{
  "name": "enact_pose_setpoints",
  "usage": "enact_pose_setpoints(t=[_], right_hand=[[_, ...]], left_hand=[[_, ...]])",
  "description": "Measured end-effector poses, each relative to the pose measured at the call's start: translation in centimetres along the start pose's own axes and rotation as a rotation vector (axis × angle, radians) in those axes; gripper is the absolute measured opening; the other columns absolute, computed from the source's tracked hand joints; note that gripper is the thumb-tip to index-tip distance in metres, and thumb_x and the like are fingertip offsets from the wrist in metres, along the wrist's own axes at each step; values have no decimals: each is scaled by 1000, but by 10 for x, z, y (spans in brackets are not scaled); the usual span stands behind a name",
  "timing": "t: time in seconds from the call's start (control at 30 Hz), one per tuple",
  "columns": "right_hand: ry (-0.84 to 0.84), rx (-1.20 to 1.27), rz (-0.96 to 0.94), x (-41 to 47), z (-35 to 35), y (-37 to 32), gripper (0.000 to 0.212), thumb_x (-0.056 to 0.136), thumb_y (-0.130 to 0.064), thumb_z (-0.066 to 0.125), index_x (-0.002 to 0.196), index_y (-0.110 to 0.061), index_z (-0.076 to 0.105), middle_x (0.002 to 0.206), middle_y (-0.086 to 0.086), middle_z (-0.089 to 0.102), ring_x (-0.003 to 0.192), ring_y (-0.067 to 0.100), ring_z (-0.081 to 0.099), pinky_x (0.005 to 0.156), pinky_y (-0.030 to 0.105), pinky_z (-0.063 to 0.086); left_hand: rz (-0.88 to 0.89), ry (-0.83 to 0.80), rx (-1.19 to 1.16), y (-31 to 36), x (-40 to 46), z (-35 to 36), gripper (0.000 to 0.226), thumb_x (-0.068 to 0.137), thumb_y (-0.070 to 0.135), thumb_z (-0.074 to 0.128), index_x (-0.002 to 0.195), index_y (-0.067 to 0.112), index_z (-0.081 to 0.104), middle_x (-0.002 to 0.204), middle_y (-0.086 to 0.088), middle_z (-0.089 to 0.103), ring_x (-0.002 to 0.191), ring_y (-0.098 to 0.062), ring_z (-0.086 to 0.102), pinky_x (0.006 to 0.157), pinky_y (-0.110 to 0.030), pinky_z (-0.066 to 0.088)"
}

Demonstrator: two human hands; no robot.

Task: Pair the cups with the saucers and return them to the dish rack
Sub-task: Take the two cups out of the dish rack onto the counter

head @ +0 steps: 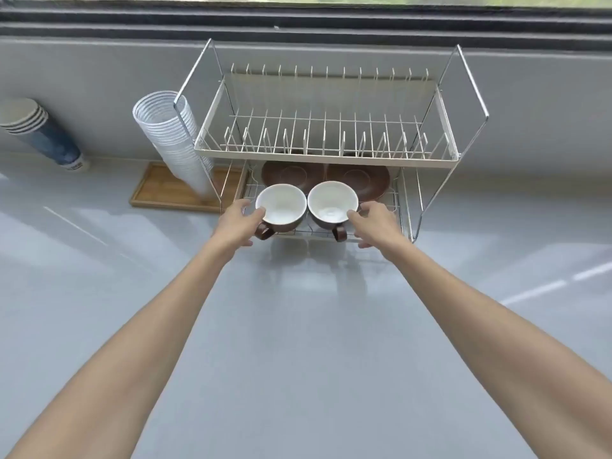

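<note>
Two brown cups with white insides stand side by side at the front of the lower shelf of a two-tier wire dish rack (pixel 470 94). My left hand (pixel 240 223) wraps the left cup (pixel 280 207), thumb on its rim. My right hand (pixel 374 223) holds the right cup (pixel 332 203) the same way. Both cup handles point toward me. Behind the cups lie two brown saucers, the left saucer (pixel 291 172) and the right saucer (pixel 367 180), flat on the same shelf. The upper shelf holds nothing.
A tall stack of clear plastic cups (pixel 172 137) leans on a wooden tray (pixel 159 193) just left of the rack. A stack of blue paper cups (pixel 43 134) lies further left. A grey counter (pixel 298 326) stretches toward me; a window sill runs behind.
</note>
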State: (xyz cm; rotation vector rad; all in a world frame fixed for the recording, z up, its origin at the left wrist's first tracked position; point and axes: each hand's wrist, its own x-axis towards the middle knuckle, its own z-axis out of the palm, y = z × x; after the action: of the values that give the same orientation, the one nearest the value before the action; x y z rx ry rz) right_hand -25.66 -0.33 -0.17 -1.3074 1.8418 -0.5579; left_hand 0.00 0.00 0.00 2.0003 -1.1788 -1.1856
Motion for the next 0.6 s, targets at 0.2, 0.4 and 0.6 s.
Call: enact_pose_setpoints(t=[0.2,0.4,0.6], right_hand=[[-5,149,85,13,6,-4,36,93,-21,52,127,-10,59,105,6,63,80,27,76,60,42,64],[-107,348,207,24,14,-3,39,92,-8,45,130,-10,52,110,12,63,75,27,75,59,36,63],[-110,460,271,26,19,-9,32,90,3,36,117,-4,51,77,18,62,63,32,73,46,27,57]], left_hand=[[-34,-47,-72,2,13,8,49,98,29,58,144,20,47,108,-7,67,94,-24,68,74,-40,63],[-140,-182,-151,1,26,9,47,99,20,56,145,18,47,89,-13,70,69,-17,74,54,-29,62],[-153,-67,-50,15,19,20,42,96,1,45,137,10,51,84,-9,59,27,-2,54,36,-18,42]])
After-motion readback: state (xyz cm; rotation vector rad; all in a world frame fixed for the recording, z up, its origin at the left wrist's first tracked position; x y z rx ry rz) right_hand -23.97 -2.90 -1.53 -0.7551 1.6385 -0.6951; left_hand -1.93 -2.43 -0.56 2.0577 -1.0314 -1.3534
